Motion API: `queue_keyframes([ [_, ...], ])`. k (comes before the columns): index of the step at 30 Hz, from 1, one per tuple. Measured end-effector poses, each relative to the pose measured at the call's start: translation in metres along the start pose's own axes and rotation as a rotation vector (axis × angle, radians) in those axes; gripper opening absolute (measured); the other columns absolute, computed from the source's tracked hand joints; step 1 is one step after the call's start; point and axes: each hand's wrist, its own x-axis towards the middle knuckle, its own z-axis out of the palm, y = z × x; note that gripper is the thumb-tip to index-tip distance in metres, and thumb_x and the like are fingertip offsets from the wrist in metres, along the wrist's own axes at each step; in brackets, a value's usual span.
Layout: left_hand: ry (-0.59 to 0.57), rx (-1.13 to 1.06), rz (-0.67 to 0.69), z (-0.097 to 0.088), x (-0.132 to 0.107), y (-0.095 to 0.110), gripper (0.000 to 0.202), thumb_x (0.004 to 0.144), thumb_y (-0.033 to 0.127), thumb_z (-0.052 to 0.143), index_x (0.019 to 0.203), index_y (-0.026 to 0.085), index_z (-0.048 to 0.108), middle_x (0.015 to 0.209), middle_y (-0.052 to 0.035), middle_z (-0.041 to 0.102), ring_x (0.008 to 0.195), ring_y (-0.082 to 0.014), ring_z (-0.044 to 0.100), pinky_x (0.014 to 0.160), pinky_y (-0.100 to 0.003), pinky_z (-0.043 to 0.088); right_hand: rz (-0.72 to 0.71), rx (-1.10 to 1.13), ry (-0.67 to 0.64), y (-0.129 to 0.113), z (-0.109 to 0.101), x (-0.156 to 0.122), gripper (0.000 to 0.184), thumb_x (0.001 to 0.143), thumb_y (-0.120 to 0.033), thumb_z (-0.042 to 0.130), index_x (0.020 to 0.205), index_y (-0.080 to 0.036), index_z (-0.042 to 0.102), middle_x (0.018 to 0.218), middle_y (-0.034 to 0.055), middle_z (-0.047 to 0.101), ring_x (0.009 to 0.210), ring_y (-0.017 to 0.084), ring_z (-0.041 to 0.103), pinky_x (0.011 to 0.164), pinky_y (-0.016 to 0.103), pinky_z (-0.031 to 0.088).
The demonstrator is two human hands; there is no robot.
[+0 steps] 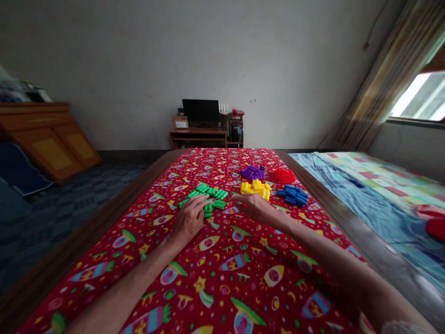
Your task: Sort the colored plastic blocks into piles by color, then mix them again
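Note:
My left hand (pixel 190 219) rests at the near left side of a loose group of green plastic pieces (pixel 219 204). Its fingers are bent and somewhat apart, touching or just above the short green tubes, some of which it covers. To the right, my right hand (pixel 256 208) hovers in front of a heap of yellow pieces (pixel 255 187). Its fingers point left toward the green group, but they are blurred, so whether they pinch anything is unclear. Blue pieces (pixel 295 195) lie right of the yellow heap.
Farther back are a purple heap (pixel 253 172) and a red heap (pixel 285 175). A red patterned cloth (pixel 222 287) covers the long table, whose dark wooden edge (pixel 342 220) shows. A bed (pixel 365 199) stands at right. Beyond the table is a desk (pixel 200 133) with a monitor.

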Motion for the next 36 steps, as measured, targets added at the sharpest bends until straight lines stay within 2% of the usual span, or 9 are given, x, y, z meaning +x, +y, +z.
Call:
queue_keyframes([
  [4, -0.058, 0.089, -0.100, 0.004, -0.004, -0.011, 0.034, 0.093, 0.032, 0.043, 0.115, 0.019, 0.065, 0.118, -0.0116, 0.066, 0.112, -0.0262, 0.059, 0.099, -0.047, 0.048, 0.019, -0.137, -0.138, -0.040, 0.035, 0.040, 0.029, 0.095, -0.022, 0.043, 0.119, -0.017, 0.059, 0.108, 0.0125, 0.068, 0.091, 0.019, 0.062, 0.072, 0.026, 0.043],
  [8, -0.153, 0.172, -0.071, 0.006, -0.006, -0.014, 0.041, 0.087, 0.044, 0.054, 0.119, 0.021, 0.064, 0.124, -0.0127, 0.064, 0.111, -0.0296, 0.059, 0.099, -0.049, 0.045, 0.082, -0.243, -0.146, -0.043, 0.046, 0.040, 0.027, 0.095, -0.017, 0.039, 0.111, -0.014, 0.061, 0.101, 0.0131, 0.068, 0.091, 0.019, 0.059, 0.073, 0.027, 0.040],
  [15, -0.178, 0.132, -0.023, -0.001, -0.003, -0.006, 0.031, 0.087, 0.036, 0.055, 0.112, 0.022, 0.067, 0.116, -0.0097, 0.066, 0.102, -0.0261, 0.063, 0.093, -0.042, 0.050, 0.397, -0.205, 0.025, 0.004, 0.002, -0.051, 0.035, 0.096, -0.027, 0.032, 0.083, -0.015, 0.063, 0.065, 0.0045, 0.062, 0.053, 0.012, 0.045, 0.054, 0.026, 0.025],
  [19, -0.147, 0.045, 0.028, -0.003, -0.001, 0.001, 0.031, 0.087, 0.020, 0.047, 0.112, 0.022, 0.065, 0.113, -0.0087, 0.066, 0.102, -0.0236, 0.064, 0.092, -0.038, 0.051, 0.502, -0.178, 0.167, 0.033, -0.016, -0.104, 0.040, 0.095, -0.031, 0.031, 0.068, -0.018, 0.057, 0.056, 0.0018, 0.055, 0.051, 0.012, 0.045, 0.053, 0.026, 0.026],
  [22, -0.155, -0.029, 0.056, -0.004, 0.000, 0.003, 0.035, 0.087, 0.016, 0.044, 0.117, 0.021, 0.062, 0.111, -0.0083, 0.066, 0.103, -0.0226, 0.063, 0.094, -0.037, 0.051, 0.551, -0.245, 0.268, 0.042, -0.023, -0.122, 0.038, 0.093, -0.033, 0.037, 0.067, -0.019, 0.060, 0.063, 0.0053, 0.062, 0.059, 0.015, 0.053, 0.057, 0.025, 0.032],
  [25, -0.188, -0.072, 0.067, -0.003, 0.001, 0.000, 0.033, 0.089, 0.025, 0.047, 0.119, 0.020, 0.060, 0.113, -0.0094, 0.065, 0.105, -0.0235, 0.063, 0.093, -0.037, 0.051, 0.494, -0.263, 0.347, 0.033, -0.027, -0.116, 0.036, 0.093, -0.033, 0.038, 0.073, -0.018, 0.064, 0.078, 0.0097, 0.068, 0.071, 0.017, 0.059, 0.064, 0.026, 0.038],
  [28, -0.166, -0.119, 0.020, -0.001, 0.002, -0.002, 0.032, 0.089, 0.028, 0.052, 0.119, 0.020, 0.059, 0.108, -0.0087, 0.067, 0.100, -0.0230, 0.065, 0.089, -0.037, 0.053, 0.351, -0.128, 0.269, 0.008, -0.021, -0.094, 0.037, 0.096, -0.032, 0.037, 0.079, -0.016, 0.066, 0.074, 0.0084, 0.068, 0.065, 0.015, 0.058, 0.063, 0.025, 0.039],
  [33, -0.099, -0.311, -0.125, 0.005, 0.002, 0.015, 0.040, 0.087, 0.039, 0.059, 0.122, 0.019, 0.057, 0.098, -0.0060, 0.069, 0.088, -0.0201, 0.067, 0.080, -0.033, 0.056, -0.010, 0.090, 0.232, -0.043, 0.020, -0.045, 0.036, 0.096, -0.036, 0.046, 0.122, -0.013, 0.056, 0.092, 0.0108, 0.070, 0.072, 0.015, 0.059, 0.067, 0.025, 0.041],
  [36, -0.136, -0.394, -0.109, 0.006, 0.003, 0.030, 0.037, 0.089, 0.043, 0.055, 0.118, 0.020, 0.059, 0.106, -0.0068, 0.069, 0.090, -0.0204, 0.067, 0.079, -0.033, 0.057, -0.026, 0.123, 0.116, -0.059, 0.039, -0.023, 0.035, 0.096, -0.031, 0.047, 0.124, -0.010, 0.054, 0.089, 0.0104, 0.069, 0.068, 0.014, 0.056, 0.061, 0.024, 0.037],
])
